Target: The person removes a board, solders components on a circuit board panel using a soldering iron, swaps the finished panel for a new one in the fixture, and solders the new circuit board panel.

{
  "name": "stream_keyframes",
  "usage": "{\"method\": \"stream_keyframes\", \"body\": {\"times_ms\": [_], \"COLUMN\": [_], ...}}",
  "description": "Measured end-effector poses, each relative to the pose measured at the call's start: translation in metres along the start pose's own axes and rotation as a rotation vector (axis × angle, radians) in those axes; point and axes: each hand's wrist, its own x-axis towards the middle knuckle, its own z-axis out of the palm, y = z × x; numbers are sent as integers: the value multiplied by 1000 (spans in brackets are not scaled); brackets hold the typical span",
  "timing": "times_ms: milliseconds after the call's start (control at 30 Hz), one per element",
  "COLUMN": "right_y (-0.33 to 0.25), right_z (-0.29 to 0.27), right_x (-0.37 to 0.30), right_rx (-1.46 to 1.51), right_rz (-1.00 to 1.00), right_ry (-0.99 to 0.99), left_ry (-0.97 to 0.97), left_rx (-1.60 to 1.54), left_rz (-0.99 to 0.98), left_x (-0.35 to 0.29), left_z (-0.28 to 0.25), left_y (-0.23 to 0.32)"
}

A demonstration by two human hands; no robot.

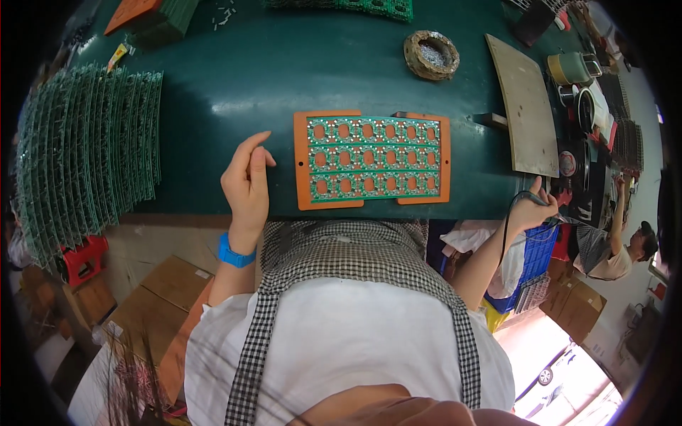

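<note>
In front of me lies an orange fixture plate (pixel 302 186), and a green circuit board panel (pixel 355 170) with rows of oval cutouts sits in it. Just left of the plate is my left hand (pixel 249 174), palm turned inward, index finger stretched out and nothing in it; it does not touch the panel. My right hand (pixel 531 211) is at the table's right front edge, below a flat tan board (pixel 526 106). Its fingers curl around a dark, thin, curved thing, a cord or a tool handle; I cannot tell which.
A long row of upright circuit board panels (pixel 92 135) stands at the left. More panels (pixel 167 25) are at the far left and far middle. A round brown dish (pixel 431 55) holds silvery bits. A blue crate (pixel 533 259) is below at right; a co-worker (pixel 618 248) is farther right.
</note>
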Motion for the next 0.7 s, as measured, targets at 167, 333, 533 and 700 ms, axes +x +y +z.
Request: {"method": "stream_keyframes", "body": {"times_ms": [167,333,533,700], "right_y": [38,76,-8,-84], "right_z": [39,73,-86,-82], "right_x": [29,39,46,-17], "right_rx": [-150,500,838,446], "right_rz": [188,120,196,-133], "right_ry": [-5,344,-150,-687], "left_ry": [57,128,177,-293], "left_rx": [5,-15,-198,-754], "left_rz": [-26,46,-1,-344], "left_x": [-18,-16,-4,-4], "left_z": [-6,-11,-7,7], "left_y": [8,11,18,20]}}
